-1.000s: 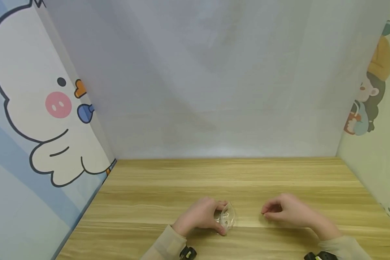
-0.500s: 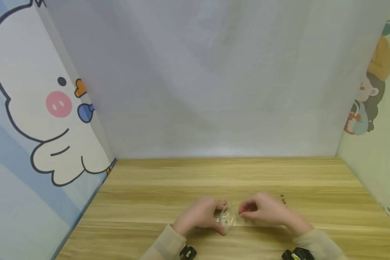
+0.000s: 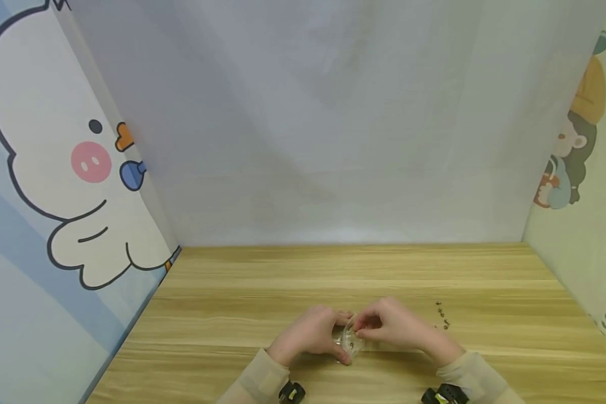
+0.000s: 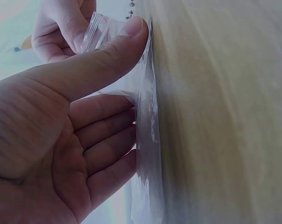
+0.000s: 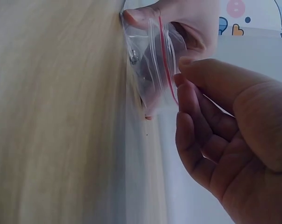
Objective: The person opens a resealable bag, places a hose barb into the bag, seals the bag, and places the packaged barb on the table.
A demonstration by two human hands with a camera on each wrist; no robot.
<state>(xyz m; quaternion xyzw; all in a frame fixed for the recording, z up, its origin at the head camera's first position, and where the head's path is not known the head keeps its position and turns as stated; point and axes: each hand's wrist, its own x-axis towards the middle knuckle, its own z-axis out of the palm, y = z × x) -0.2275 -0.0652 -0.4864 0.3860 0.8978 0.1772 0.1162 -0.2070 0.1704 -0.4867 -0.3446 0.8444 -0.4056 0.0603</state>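
Note:
A clear zip bag (image 5: 152, 70) with a red line along its mouth lies on the table, mouth facing right. My left hand (image 3: 315, 334) holds it between thumb and fingers, which spread the mouth apart. One small shiny metal piece (image 5: 134, 57) shows inside the bag. At the mouth is my right hand (image 3: 394, 325), thumb and fingertips pinched together at the red-lined edge in the right wrist view. The small screw between these fingertips is mostly hidden now; a dark speck showed there in the earlier head frames.
Several small dark screws (image 3: 440, 311) lie in a loose line on the wooden table (image 3: 232, 292), behind and right of my right hand. A pale curtain (image 3: 333, 140) closes off the back. Printed cartoon panels (image 3: 45, 140) stand at both sides.
My right hand has moved left from the right side of the table to the bag's mouth, uncovering the loose screws. My left hand and the bag have stayed in place.

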